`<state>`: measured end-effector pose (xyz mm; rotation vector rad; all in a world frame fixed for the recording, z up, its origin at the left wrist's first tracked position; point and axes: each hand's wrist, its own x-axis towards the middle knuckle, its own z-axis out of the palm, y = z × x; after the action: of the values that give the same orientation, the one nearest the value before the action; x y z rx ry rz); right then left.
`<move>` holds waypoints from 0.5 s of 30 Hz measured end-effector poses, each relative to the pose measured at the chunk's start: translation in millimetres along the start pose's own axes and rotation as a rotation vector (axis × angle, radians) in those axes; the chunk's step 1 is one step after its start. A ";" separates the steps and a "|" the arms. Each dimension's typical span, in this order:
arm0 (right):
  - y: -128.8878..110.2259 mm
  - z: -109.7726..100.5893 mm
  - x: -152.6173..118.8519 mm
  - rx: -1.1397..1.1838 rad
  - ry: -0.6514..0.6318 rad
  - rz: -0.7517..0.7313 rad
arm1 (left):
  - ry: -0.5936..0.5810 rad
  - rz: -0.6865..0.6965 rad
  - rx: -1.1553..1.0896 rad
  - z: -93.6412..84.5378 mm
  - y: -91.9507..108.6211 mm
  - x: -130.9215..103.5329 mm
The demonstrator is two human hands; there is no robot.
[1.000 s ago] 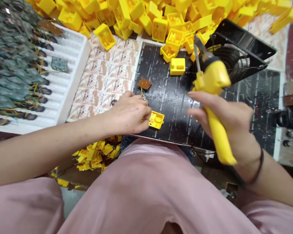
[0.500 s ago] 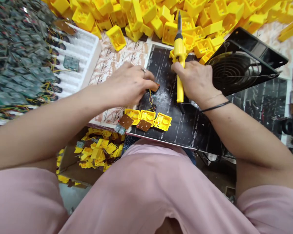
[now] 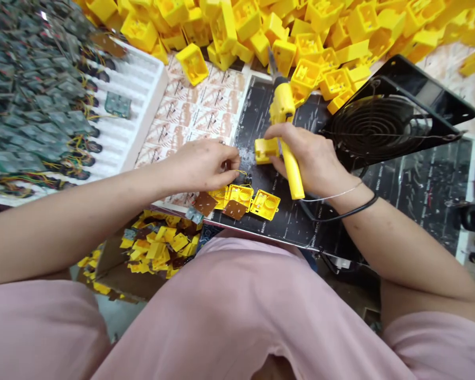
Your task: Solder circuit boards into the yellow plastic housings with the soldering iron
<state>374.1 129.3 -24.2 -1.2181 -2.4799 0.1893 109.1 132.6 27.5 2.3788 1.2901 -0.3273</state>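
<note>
My right hand [image 3: 311, 155] is closed around a yellow soldering iron [image 3: 292, 166], its metal tip directed away from me. A small yellow plastic case [image 3: 264, 151] is also pinched in that hand's fingertips. My left hand [image 3: 211, 162] has thumb and fingers pressed together over the black board. Thin wires [image 3: 242, 172] run from its fingertips to a small black round part [image 3: 248, 179]; anything else in the pinch is hidden. Just below lie open yellow cases, one of them a yellow case [image 3: 265, 205] at the right end. Brown circuit boards [image 3: 235, 209] rest against the others.
A heap of yellow cases [image 3: 221, 31] spreads along the back. At left, a white foam tray [image 3: 142, 100] bears many wired green boards [image 3: 35, 105]. A black fan [image 3: 380, 113] stands at right. Below the table edge sits a cardboard box [image 3: 142, 287] of yellow pieces.
My right hand has come nearer to me with the soldering iron and now also holds a yellow case. My left hand has moved back and left; the brown board at its fingertips is no longer visible.
</note>
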 end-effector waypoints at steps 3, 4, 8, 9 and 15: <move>-15.7 0.5 3.1 0.096 -0.085 -0.021 | 0.035 -0.020 -0.128 7.1 -3.7 2.5; -19.2 2.0 4.4 0.106 -0.114 -0.025 | 0.040 -0.029 -0.135 8.7 -4.4 3.2; -27.8 6.4 7.3 0.134 -0.157 -0.121 | 0.047 0.003 -0.089 10.6 -6.9 2.7; -28.7 6.9 7.8 0.141 -0.152 -0.158 | 0.055 0.024 -0.081 10.2 -8.3 2.4; -19.0 14.1 11.1 0.174 -0.170 -0.091 | -0.025 0.150 -0.127 5.5 -23.4 3.5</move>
<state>348.6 126.9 -28.9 -1.0542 -2.5926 0.4923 91.4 144.0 15.6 2.3394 1.0810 -0.2229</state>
